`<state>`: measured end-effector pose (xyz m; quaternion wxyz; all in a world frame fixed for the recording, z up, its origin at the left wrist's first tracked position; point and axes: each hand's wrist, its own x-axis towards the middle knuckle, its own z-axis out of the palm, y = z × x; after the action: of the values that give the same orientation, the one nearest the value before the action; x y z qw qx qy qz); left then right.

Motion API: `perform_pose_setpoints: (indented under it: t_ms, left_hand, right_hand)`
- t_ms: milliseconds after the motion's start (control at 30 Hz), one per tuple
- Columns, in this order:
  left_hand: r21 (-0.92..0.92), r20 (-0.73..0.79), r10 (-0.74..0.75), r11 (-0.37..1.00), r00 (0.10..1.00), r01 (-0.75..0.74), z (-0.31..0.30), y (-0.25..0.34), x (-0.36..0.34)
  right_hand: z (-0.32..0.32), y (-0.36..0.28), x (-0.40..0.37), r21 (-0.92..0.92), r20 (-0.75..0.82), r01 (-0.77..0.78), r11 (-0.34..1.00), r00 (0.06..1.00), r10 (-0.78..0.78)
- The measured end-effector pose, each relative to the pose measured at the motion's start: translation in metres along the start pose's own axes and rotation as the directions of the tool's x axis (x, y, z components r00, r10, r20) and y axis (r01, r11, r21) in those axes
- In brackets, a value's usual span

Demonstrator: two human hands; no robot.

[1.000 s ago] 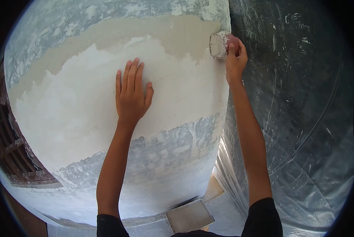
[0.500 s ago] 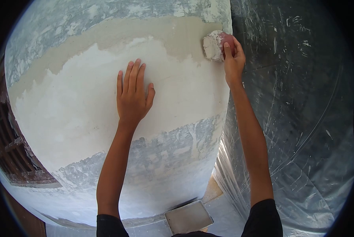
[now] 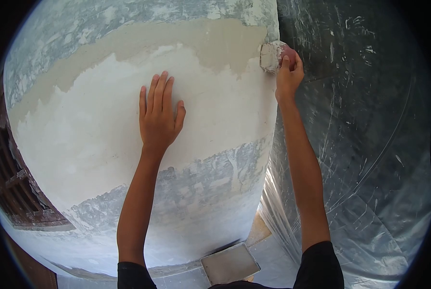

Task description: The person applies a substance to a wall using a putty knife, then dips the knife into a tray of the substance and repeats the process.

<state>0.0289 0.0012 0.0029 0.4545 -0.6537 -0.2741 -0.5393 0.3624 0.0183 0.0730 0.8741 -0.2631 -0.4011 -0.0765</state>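
Observation:
My left hand lies on the pale plastered wall, fingers stretched and slightly apart, holding nothing. At the wall's right edge, my right hand grips a plaster-caked spreader by its reddish part. White plaster crusts its left side, which is against the wall or very close to it. Beneath and left of the tool runs a greyish-beige band of plaster, darker than the white area below it. My right fingers partly hide the tool's reddish end.
Dark plastic sheeting with white splashes hangs right of the wall. A shallow rectangular tray with greyish contents sits at the bottom. Brown slatted woodwork borders the wall at left. Rough blue-grey patches show lower down.
My right hand has moved slightly right with the spreader, toward the wall's edge. My left hand stays flat at the same place on the wall; the view has shifted a little.

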Motion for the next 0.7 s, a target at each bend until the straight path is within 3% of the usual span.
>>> perform_pose_setpoints:
  t_ms: [67, 100, 167, 200, 267, 400, 467, 500, 567, 600, 667, 700]
  left_hand:
    - [0.009, 0.0, 0.001, 1.0, 1.0, -0.001, 0.0, -0.001, 0.0]
    - [0.009, -0.001, 0.0, 1.0, 1.0, 0.0, 0.0, 0.0, 0.0]
    - [0.006, 0.0, -0.001, 1.0, 1.0, 0.001, 0.001, 0.0, 0.0]
    - [-0.001, -0.001, -0.005, 1.0, 1.0, 0.005, 0.0, 0.0, 0.001]
    - [-0.007, -0.002, -0.007, 1.0, 1.0, 0.007, 0.0, 0.0, 0.0]
    - [0.008, -0.006, -0.001, 1.0, 1.0, 0.001, 0.0, 0.0, 0.001]
    - [0.009, -0.003, -0.003, 1.0, 1.0, 0.003, 0.0, 0.001, 0.001]
    - [0.008, 0.0, -0.005, 1.0, 1.0, 0.005, 0.0, 0.001, 0.001]
    - [0.012, 0.001, -0.005, 1.0, 1.0, 0.005, 0.0, -0.001, 0.001]
    - [0.012, -0.001, -0.004, 1.0, 1.0, 0.004, 0.0, -0.001, 0.0]
    - [0.007, -0.003, -0.002, 1.0, 1.0, 0.002, 0.001, 0.0, 0.0]
    - [0.005, 0.0, -0.004, 1.0, 1.0, 0.004, 0.0, 0.0, 0.001]
  right_hand:
    - [0.0, 0.004, -0.001, 0.234, -0.001, -0.016, 0.972, 1.0, 0.017]
    - [0.0, 0.006, -0.002, 0.234, 0.0, -0.015, 0.972, 1.0, 0.015]
    - [-0.002, 0.006, -0.011, -0.103, 0.164, 0.118, 0.988, 0.981, -0.1]
    - [-0.003, 0.004, -0.009, -0.105, 0.163, 0.117, 0.988, 0.982, -0.099]
    - [-0.004, 0.003, -0.004, 0.046, -0.049, -0.027, 0.999, 0.998, 0.03]
    - [-0.004, 0.003, -0.009, 0.14, 0.053, 0.007, 0.99, 0.998, -0.015]
    - [-0.005, 0.007, -0.01, -0.073, 0.053, 0.063, 0.995, 0.997, -0.059]
    - [-0.006, 0.008, -0.009, -0.074, 0.054, 0.061, 0.995, 0.997, -0.057]
    - [-0.006, 0.006, -0.006, 0.154, -0.029, 0.017, 0.988, 0.999, -0.013]
    - [-0.005, 0.006, -0.008, 0.157, -0.029, 0.017, 0.988, 1.0, -0.013]
    - [-0.007, 0.004, -0.013, 0.0, 0.137, 0.105, 0.994, 0.985, -0.104]
    - [-0.008, 0.002, -0.012, -0.003, 0.137, 0.106, 0.994, 0.985, -0.105]
